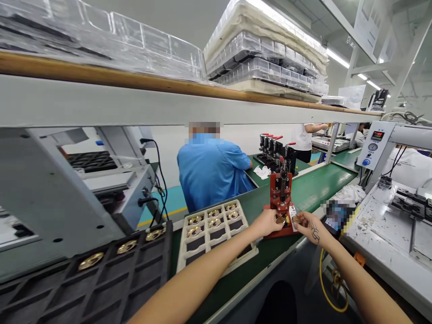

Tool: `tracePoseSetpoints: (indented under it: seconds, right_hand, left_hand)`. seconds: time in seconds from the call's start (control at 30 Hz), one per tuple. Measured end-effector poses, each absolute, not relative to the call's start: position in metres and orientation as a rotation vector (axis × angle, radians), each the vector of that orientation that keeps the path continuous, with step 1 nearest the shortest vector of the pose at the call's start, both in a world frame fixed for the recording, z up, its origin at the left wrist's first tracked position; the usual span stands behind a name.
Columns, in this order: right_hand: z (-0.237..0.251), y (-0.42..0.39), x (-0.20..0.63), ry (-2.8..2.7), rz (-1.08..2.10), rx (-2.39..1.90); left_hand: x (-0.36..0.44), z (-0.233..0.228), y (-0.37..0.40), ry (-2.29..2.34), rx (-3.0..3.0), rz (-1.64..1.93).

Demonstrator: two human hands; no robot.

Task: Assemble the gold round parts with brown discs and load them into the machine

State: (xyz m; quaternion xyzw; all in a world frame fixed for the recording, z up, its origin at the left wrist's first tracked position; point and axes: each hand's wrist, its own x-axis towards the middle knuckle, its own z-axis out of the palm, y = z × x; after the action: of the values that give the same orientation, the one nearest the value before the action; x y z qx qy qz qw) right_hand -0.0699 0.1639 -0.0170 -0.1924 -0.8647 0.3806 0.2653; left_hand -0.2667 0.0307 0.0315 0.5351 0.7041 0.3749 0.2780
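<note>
A small red toggle press [281,193] stands on the green bench in front of me. My left hand [270,222] is at the left of its base, fingers closed on a round gold-coloured part [280,220]. Over the right side of the base, my right hand [308,223] pinches another round gold-coloured part [296,219]. A white label [292,211] shows behind the right fingers. To the left lies a cream tray [184,238] with several gold ring-shaped parts [214,222] in its back compartments. My left forearm hides part of this tray.
A black compartment tray [135,279] with a few gold rings is at lower left. A phone-like device [335,217] and a white machine [388,225] are at right. A co-worker in blue [211,171] sits opposite. A shelf [151,101] with stacked plastic trays crosses overhead.
</note>
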Motion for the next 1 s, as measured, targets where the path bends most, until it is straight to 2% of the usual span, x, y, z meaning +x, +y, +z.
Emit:
tracePoseSetpoints:
  seconds: [0.2, 0.37, 0.7, 0.83, 1.0]
  right_hand:
    - [-0.014, 0.171, -0.117, -2.514, 1.051, -0.359]
    - [-0.004, 0.169, -0.126, -2.605, 1.080, -0.257]
    - [-0.008, 0.175, -0.123, -2.580, 0.936, -0.381]
    - [0.026, 0.194, -0.102, -2.517, 0.801, -0.453]
    - [0.114, 0.231, -0.141, -2.232, 0.537, -0.542]
  left_hand:
    - [-0.304, 0.068, -0.035, 1.819, 1.306, 1.181]
    - [-0.339, 0.103, -0.112, 1.602, 0.808, 1.628]
    - [-0.378, 0.123, -0.241, 1.956, 0.442, 1.961]
    - [-0.381, 0.128, -0.294, 2.147, 0.415, 1.973]
    - [-0.398, 0.140, -0.345, 2.600, 0.479, 1.788]
